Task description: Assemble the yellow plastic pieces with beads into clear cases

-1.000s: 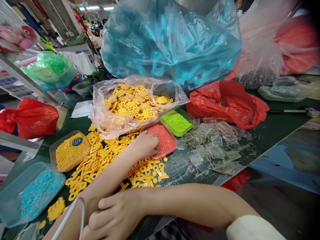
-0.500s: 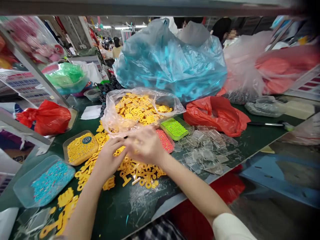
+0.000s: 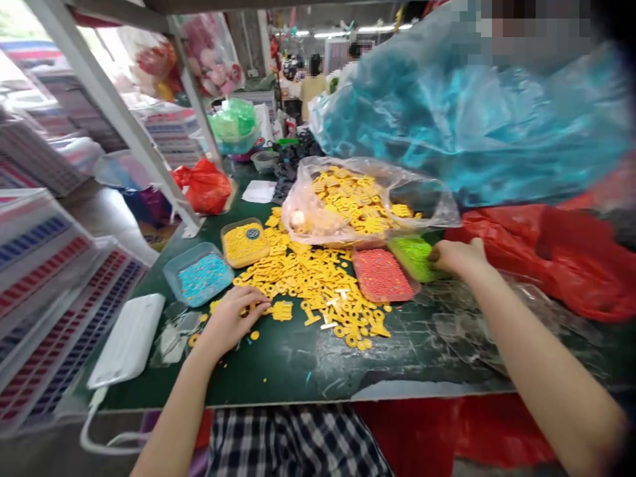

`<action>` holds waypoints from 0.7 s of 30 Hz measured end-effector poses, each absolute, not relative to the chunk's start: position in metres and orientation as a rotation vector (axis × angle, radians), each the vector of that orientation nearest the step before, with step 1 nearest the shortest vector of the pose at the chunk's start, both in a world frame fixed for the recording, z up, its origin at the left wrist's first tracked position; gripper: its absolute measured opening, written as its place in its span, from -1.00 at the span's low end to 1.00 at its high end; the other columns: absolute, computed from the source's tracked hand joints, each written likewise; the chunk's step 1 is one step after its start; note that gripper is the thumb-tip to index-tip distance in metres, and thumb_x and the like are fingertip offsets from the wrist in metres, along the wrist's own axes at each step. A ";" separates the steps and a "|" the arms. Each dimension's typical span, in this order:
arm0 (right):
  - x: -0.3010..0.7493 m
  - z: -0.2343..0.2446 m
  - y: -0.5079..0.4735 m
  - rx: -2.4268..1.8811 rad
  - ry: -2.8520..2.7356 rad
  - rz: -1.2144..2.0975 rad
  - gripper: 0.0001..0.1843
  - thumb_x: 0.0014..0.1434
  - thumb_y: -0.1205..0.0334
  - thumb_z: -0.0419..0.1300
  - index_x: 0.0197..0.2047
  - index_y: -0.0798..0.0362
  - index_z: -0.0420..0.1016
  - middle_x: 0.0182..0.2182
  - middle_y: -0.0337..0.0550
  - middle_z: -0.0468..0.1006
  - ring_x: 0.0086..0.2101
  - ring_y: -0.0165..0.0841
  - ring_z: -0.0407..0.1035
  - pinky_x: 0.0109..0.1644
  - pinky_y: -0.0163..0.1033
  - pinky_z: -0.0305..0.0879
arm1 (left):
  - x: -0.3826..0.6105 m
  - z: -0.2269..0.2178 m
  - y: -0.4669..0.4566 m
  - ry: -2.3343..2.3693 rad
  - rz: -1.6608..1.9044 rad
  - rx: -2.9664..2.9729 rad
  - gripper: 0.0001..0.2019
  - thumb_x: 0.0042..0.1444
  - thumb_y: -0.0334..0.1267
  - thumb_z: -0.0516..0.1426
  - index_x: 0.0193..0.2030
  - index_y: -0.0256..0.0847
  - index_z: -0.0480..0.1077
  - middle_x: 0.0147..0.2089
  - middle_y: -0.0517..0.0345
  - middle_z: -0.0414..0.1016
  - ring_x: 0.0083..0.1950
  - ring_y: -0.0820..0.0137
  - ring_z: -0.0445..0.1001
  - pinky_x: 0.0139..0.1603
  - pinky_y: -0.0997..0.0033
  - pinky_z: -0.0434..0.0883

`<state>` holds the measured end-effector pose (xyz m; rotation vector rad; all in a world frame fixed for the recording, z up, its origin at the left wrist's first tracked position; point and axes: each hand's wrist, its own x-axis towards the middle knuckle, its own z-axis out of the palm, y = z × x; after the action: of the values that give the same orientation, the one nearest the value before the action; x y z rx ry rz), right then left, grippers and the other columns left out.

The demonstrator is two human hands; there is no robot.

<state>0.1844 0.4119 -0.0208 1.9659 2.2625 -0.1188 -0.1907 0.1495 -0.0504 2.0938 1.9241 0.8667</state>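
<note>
My left hand (image 3: 236, 321) rests low over the table with its fingers curled and thumb drawn in; bits of yellow plastic show in the gap, but what it grips is unclear. A yellow toothed plastic piece (image 3: 282, 311) lies just right of its fingertips. My right hand (image 3: 460, 258) reaches to the near right side of a tray of small green pieces (image 3: 417, 255), fingers bunched and tips hidden. Beside that tray stands a tray of pink-red pieces (image 3: 382, 273). Many loose yellow plastic parts (image 3: 308, 271) spread between my hands.
Behind the pile, a clear bag (image 3: 308, 225) holds more yellow parts. Trays of yellow (image 3: 244, 245) and blue pieces (image 3: 203, 278) stand left, near a white power bank (image 3: 128, 338). Clear plastic pieces (image 3: 462, 318) lie under my right forearm. A red bag (image 3: 546, 258) and large blue bag (image 3: 447, 132) fill the right.
My hands were together over the yellow pile and have moved apart: the left to the table's near left, the right to the green tray. The view has turned left.
</note>
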 end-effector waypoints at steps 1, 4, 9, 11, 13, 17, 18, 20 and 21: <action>0.182 -0.022 0.413 1.942 2.242 -0.095 -0.79 -0.10 0.45 0.26 -0.68 0.09 0.42 -0.52 0.05 0.56 -0.32 -0.10 0.48 -0.09 0.04 0.01 | -0.189 -0.054 0.147 1.908 0.838 2.096 -0.70 0.28 -0.05 0.05 -0.24 -0.15 0.53 -0.19 0.06 0.56 -0.11 0.28 0.49 -0.05 0.25 0.43; 0.177 -0.022 0.416 1.886 2.201 -0.045 -0.74 -0.06 0.42 0.25 -0.71 0.08 0.38 -0.51 0.08 0.55 -0.37 -0.15 0.46 -0.15 0.02 -0.03 | -0.181 -0.061 0.144 1.908 0.790 2.137 -0.75 0.30 -0.13 0.06 -0.23 -0.17 0.52 -0.19 0.06 0.55 -0.11 0.29 0.46 -0.05 0.23 0.39; 0.178 -0.024 0.418 1.850 2.171 0.002 -0.76 0.00 0.37 0.25 -0.66 0.09 0.43 -0.45 0.09 0.58 -0.40 -0.24 0.43 -0.22 -0.06 -0.04 | -0.171 -0.065 0.149 1.910 0.697 2.232 -0.78 0.30 -0.19 0.06 -0.21 -0.16 0.53 -0.16 0.09 0.53 -0.09 0.29 0.43 -0.03 0.21 0.32; 0.180 -0.025 0.418 1.849 2.159 0.008 -0.78 0.03 0.35 0.25 -0.63 0.08 0.47 -0.43 0.09 0.59 -0.41 -0.25 0.42 -0.23 -0.07 -0.04 | -0.170 -0.066 0.150 1.903 0.653 2.249 -0.77 0.31 -0.18 0.05 -0.19 -0.15 0.53 -0.15 0.10 0.52 -0.09 0.29 0.42 -0.03 0.22 0.31; 0.181 -0.027 0.419 1.851 2.147 0.010 -0.79 0.05 0.32 0.25 -0.60 0.07 0.51 -0.40 0.09 0.59 -0.41 -0.25 0.41 -0.24 -0.07 -0.03 | -0.170 -0.066 0.151 1.897 0.633 2.261 -0.76 0.32 -0.17 0.04 -0.18 -0.15 0.54 -0.14 0.10 0.52 -0.09 0.30 0.42 -0.03 0.23 0.30; 0.183 -0.029 0.420 1.849 2.142 0.001 -0.86 0.03 0.28 0.31 -0.54 -0.01 0.58 -0.34 0.03 0.62 -0.41 -0.28 0.40 -0.25 -0.08 -0.03 | -0.171 -0.069 0.153 1.880 0.629 2.279 -0.74 0.32 -0.16 0.04 -0.16 -0.13 0.55 -0.15 0.11 0.52 -0.09 0.31 0.41 -0.03 0.24 0.29; 0.184 -0.028 0.420 1.850 2.141 0.003 -0.88 0.02 0.27 0.32 -0.54 -0.03 0.59 -0.32 0.02 0.62 -0.40 -0.28 0.40 -0.26 -0.08 -0.02 | -0.172 -0.069 0.153 1.867 0.629 2.280 -0.74 0.32 -0.15 0.04 -0.15 -0.12 0.56 -0.14 0.11 0.53 -0.09 0.31 0.41 -0.03 0.24 0.29; 0.186 -0.027 0.420 1.860 2.132 0.016 -0.92 0.02 0.24 0.34 -0.50 -0.06 0.62 -0.29 0.02 0.62 -0.38 -0.27 0.41 -0.26 -0.08 -0.01 | -0.174 -0.071 0.154 1.842 0.633 2.277 -0.75 0.32 -0.14 0.05 -0.14 -0.10 0.56 -0.13 0.12 0.53 -0.08 0.32 0.41 -0.03 0.26 0.29; 0.187 -0.025 0.419 1.867 2.124 0.027 -0.95 0.02 0.23 0.34 -0.46 -0.06 0.63 -0.27 0.04 0.62 -0.36 -0.24 0.42 -0.24 -0.07 -0.01 | -0.175 -0.071 0.154 1.838 0.639 2.271 -0.75 0.32 -0.13 0.05 -0.13 -0.09 0.56 -0.12 0.13 0.53 -0.08 0.32 0.41 -0.04 0.27 0.29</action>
<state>0.1867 0.4192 -0.0254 1.8673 2.1239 0.0270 -0.1750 0.1538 -0.0713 2.2715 1.8378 0.6391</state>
